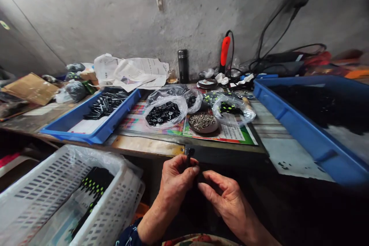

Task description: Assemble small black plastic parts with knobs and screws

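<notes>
2 bare hands work at the front edge of a wooden bench [144, 144]. The left hand [177, 184] pinches 1 small black part [189, 157] between thumb and fingers, with the part standing just above the fingertips. The right hand [225, 196] is curled and close beside the left; against the dark background, it is hard to tell whether it holds anything.

To the left sits 1 white plastic basket [115, 173] lined with clear film, holding black strips with green dots [93, 186]. Across the bench are 2 blue trays: 1 small tray [119, 117] of long black pieces, and 1 larger tray [305, 134] of black pieces. Between them, on a colourful printed sheet [219, 134], lie at least 3 clear plastic bags [164, 111] of black parts and 1 bowl [203, 123] of metal screws. Behind stand 1 steel flask [183, 65] and 1 red-handled tool [225, 52]. A crumpled newspaper [129, 71] has print too small to read.
</notes>
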The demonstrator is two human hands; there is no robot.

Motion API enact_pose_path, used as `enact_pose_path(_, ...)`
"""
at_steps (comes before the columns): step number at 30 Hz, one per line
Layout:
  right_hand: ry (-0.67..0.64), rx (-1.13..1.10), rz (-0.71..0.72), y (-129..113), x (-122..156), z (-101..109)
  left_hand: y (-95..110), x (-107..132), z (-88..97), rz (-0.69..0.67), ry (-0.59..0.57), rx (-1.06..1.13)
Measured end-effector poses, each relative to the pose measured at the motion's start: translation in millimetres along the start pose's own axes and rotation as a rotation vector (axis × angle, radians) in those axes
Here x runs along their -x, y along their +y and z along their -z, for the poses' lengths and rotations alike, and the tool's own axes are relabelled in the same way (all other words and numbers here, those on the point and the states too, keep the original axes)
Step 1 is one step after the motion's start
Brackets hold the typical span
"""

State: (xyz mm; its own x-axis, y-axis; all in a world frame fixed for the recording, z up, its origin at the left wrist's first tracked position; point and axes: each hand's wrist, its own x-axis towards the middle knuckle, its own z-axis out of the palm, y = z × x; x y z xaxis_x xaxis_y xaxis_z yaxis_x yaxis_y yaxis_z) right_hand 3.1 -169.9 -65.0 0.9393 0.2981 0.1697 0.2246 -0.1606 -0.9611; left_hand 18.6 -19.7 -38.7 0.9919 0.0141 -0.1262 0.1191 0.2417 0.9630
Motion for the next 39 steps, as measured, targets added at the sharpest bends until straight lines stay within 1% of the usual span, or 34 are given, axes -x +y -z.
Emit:
enact_pose_path(4,-0.08,-0.107,-0.126,0.7,1.4,0.4,-1.4,-1.2,1.5,0.034,-0.013,0.013)
enact_pose_path(6,-0.094,-0.149,-0.181,2.4,2.0,0.6,-1.8,-1.5,1.2,0.051,-0.012,0.02)
enact_pose_path(11,-0.08,-0.18,-0.212,5.6,1.5,4.1,-1.0,-1.9,-0.1,0.067,-0.025,0.062)
enact_pose_path(14,-0.045,-0.211,-0.222,8.1,-1.1,7.1,0.8,-0.9,0.8,0.063,-0.01,0.089)
enact_pose_path(16,-0.01,-0.228,-0.216,10.3,-3.3,9.4,1.4,0.3,1.9,0.061,0.0,0.08)
enact_pose_path(23,0.035,-0.252,-0.177,12.6,-11.1,19.3,-4.6,3.6,0.3,0.061,-0.033,-0.076)
enact_pose_path(27,0.051,-0.263,-0.162,12.8,-12.0,21.5,-8.2,2.6,-5.9,0.129,-0.058,-0.033)
enact_pose_path(34,0.08,-0.302,-0.118,20.3,-11.1,20.9,-5.2,-0.9,-14.9,0.15,-0.102,0.027)
enact_pose_path(36,0.072,-0.309,-0.106,19.7,-11.1,21.6,-4.8,-0.1,-15.5,0.152,-0.092,0.032)
enact_pose_path(39,0.062,-0.347,-0.103,17.9,-10.3,22.1,-7.0,1.8,-15.5,0.16,-0.033,0.038)
